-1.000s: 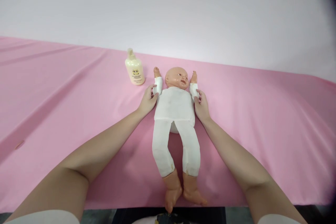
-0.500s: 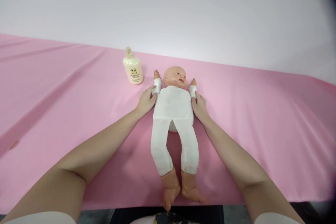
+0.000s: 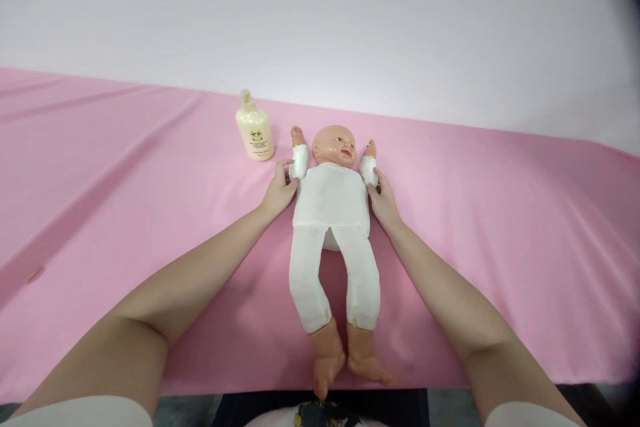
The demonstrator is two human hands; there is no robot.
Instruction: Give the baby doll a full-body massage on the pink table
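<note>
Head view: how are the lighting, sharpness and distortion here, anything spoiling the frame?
Head view: even, soft light, only faint shadows on the pink cloth beside the forearms; doll, bottle and both hands, left hand and right hand, look sharp; wide-angle bending curves the cloth's far edge; a dark vignette clips the top right corner; no glare.
</note>
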